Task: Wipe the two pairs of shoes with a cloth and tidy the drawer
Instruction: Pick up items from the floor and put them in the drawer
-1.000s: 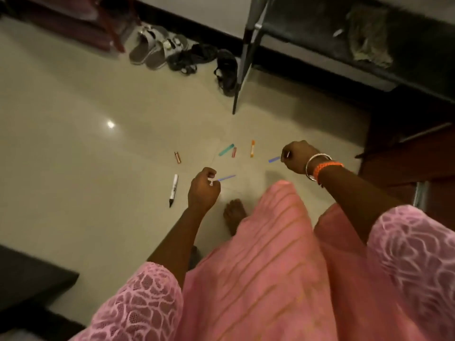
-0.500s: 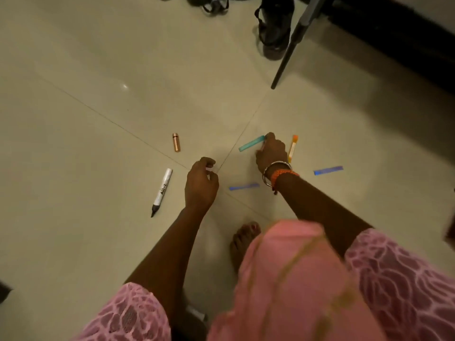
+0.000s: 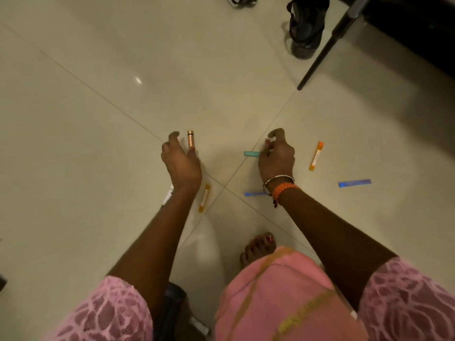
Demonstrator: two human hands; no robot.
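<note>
Small items lie scattered on the pale tiled floor. My left hand reaches out with its fingers spread beside a copper tube, and its thumb touches the tube's near end. My right hand has its fingers curled over one end of a teal stick lying on the floor. A black sandal stands at the top, and part of another sandal shows at the top edge. No cloth and no drawer are in view.
An orange tube and a blue stick lie right of my right hand. A second blue stick, a yellow tube and a white marker lie by my wrists. A black pole leg slants down by the sandal. My bare foot is below.
The view has dropped closer to the floor. My left hand has opened and moved forward to the copper tube. My right hand stays at the teal stick.
</note>
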